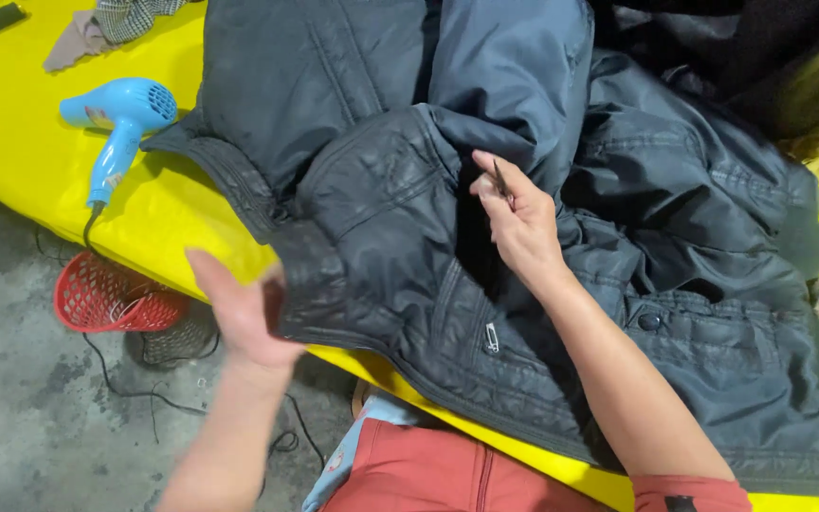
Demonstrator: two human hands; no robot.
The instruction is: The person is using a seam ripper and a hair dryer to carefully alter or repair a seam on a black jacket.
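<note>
The person has two bare arms, a left hand (pixel 244 318) and a right hand (pixel 518 223) with no gloves or rings, a short red sleeve on the right arm, and red trousers.

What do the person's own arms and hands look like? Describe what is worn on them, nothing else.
Both hands are bare: no gloves, rings or watch show on the left hand or the right hand. Both forearms are uncovered too. The only clothing on the arms is a short red sleeve at the upper right arm, near the bottom edge. The left arm shows no sleeve within the picture.
</note>
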